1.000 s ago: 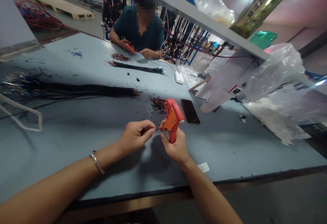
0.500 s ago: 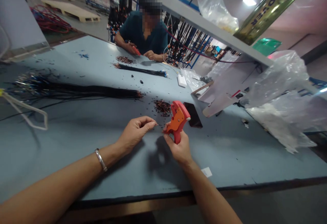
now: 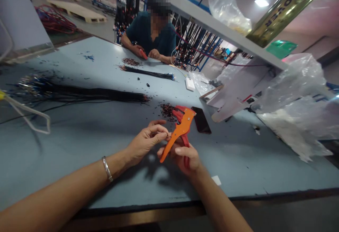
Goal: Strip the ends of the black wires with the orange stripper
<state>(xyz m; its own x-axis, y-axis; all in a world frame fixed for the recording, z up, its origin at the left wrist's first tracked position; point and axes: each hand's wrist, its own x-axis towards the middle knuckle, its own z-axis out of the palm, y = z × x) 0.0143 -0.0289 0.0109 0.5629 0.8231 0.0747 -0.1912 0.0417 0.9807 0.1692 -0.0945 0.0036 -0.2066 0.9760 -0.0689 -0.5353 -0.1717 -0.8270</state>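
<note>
My right hand (image 3: 186,158) is wrapped round the red handle of a wire stripper (image 3: 181,129), whose orange lever stands apart from the red one. The stripper's jaws point up and to the left. My left hand (image 3: 148,138), with a bracelet at the wrist, is pinched closed beside the orange lever, close to the fingertips of my right hand. Whatever lies in that pinch is too small to make out. Behind the stripper's head is a pile of small dark and copper-coloured offcuts (image 3: 167,110). A bundle of black wires (image 3: 100,94) lies to the left.
A black phone (image 3: 201,120) lies right of the stripper. Across the table (image 3: 92,179) a co-worker (image 3: 150,30) holds a red tool near a second wire bundle (image 3: 148,72). Plastic bags (image 3: 293,87) crowd the right side. A white wire frame (image 3: 31,117) stands at left.
The stripper's levers have spread apart and its head has tilted left as my right hand loosened its grip. My left hand has moved right, up to the right fingertips.
</note>
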